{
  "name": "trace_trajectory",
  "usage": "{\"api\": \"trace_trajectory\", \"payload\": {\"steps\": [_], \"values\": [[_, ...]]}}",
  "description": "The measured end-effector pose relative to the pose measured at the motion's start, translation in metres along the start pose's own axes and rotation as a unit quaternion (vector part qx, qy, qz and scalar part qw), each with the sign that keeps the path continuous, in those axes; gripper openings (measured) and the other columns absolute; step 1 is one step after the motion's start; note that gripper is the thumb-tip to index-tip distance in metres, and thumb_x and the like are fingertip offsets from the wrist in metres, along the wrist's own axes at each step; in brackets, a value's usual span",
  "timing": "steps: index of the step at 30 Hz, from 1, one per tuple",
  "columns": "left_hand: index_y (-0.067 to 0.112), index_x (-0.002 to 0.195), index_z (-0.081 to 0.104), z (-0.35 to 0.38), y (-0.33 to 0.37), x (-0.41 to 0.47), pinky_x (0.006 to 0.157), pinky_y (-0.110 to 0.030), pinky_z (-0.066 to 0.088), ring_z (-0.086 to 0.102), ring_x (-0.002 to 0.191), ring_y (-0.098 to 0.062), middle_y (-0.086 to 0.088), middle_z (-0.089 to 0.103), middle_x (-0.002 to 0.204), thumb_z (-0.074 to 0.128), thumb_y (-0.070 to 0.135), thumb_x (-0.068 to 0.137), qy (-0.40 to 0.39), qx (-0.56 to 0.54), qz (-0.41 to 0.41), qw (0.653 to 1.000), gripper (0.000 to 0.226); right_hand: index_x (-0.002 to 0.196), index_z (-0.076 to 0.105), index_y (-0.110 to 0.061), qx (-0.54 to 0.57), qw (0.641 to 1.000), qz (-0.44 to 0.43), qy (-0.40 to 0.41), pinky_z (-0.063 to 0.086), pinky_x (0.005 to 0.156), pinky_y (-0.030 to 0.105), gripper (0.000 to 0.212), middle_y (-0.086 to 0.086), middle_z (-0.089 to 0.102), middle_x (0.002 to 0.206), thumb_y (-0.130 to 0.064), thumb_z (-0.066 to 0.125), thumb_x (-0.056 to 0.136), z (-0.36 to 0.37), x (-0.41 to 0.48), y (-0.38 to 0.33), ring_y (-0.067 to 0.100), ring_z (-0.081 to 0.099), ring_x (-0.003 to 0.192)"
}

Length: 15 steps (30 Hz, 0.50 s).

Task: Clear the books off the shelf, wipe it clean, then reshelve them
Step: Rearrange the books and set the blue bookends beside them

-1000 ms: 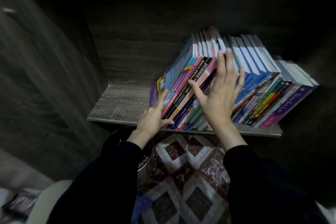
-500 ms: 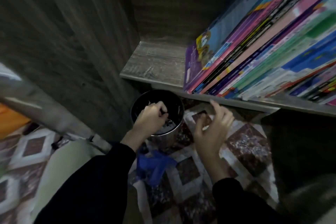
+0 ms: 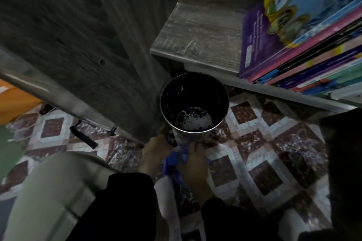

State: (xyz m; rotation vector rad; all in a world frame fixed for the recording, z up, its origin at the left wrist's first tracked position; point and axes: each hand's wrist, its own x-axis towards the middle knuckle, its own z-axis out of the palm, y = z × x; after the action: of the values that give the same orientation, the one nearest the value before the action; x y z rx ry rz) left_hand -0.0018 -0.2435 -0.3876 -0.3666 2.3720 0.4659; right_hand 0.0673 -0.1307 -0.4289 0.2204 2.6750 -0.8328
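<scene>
Shelf board (image 3: 195,31): grey wood-grain laminate, upper centre. Its left part is bare and its right part carries the books.

Books (image 3: 305,58): a row of thin, colourful paperbacks still on the shelf board, leaning to the left, with spines in pink, black, blue, green and orange. The spine lettering is too blurred to read.

Outermost book (image 3: 278,25): a purple and light-blue cover with pictures in yellow frames, facing the camera. A white barcode label (image 3: 247,55) sits near its lower left edge. The pale lines of print on the purple area are not legible.

Metal bin (image 3: 223,92): round, with a shiny rim and a dark inside, standing on the floor just below the front edge of the shelf board. Whitish debris lies at its bottom.

Blue cloth (image 3: 172,164): crumpled on the floor at the foot of the bin, between the two hands.

Left hand (image 3: 154,152): at the base of the bin, on the left edge of the cloth. Its fingers are hidden, so its grip cannot be told.

Right hand (image 3: 195,164): lies over the cloth, with its fingertips against the foot of the bin. Blur hides whether it is clasping the cloth.

Floor tiles (image 3: 264,143): white and grey with maroon diamonds.

Black sleeves (image 3: 121,207): cover both forearms.
</scene>
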Motion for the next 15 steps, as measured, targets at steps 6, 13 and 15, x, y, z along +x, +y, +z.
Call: {"api": "trace_trajectory", "payload": {"steps": [6,13,15], "values": [[0.004,0.117,0.056,0.001,0.004,0.004,0.091,-0.042,0.049,0.057,0.11,-0.034,-0.02,0.059,0.121,0.05,0.023,0.085,-0.008,-0.008,0.028,1.0,0.037,0.102,0.066,-0.009,-0.179,0.982,0.049,-0.043,0.051,0.078,0.044,0.036,0.016,0.064,0.1,-0.026,0.072,0.071,-0.006,0.021,0.011,0.036,0.062,0.097],[-0.006,0.11,0.054,-0.003,0.028,0.0,0.085,-0.044,0.047,0.057,0.105,-0.039,-0.028,0.058,0.114,0.05,0.029,0.087,0.004,-0.051,0.063,0.997,0.042,0.107,0.067,-0.006,-0.129,0.987,-0.095,-0.029,0.051,0.066,0.033,0.028,0.018,0.069,0.092,-0.023,0.05,0.093,-0.01,0.018,0.063,0.033,0.068,0.085],[-0.01,0.11,0.052,-0.005,0.035,-0.008,0.084,-0.046,0.048,0.058,0.103,-0.04,-0.03,0.059,0.111,0.052,0.028,0.081,0.008,-0.047,0.064,0.997,0.048,0.132,0.056,-0.02,-0.1,0.989,-0.1,-0.048,0.047,0.078,0.036,0.048,0.015,0.068,0.108,-0.039,0.029,0.098,-0.012,0.01,0.083,0.032,0.064,0.1]]}}
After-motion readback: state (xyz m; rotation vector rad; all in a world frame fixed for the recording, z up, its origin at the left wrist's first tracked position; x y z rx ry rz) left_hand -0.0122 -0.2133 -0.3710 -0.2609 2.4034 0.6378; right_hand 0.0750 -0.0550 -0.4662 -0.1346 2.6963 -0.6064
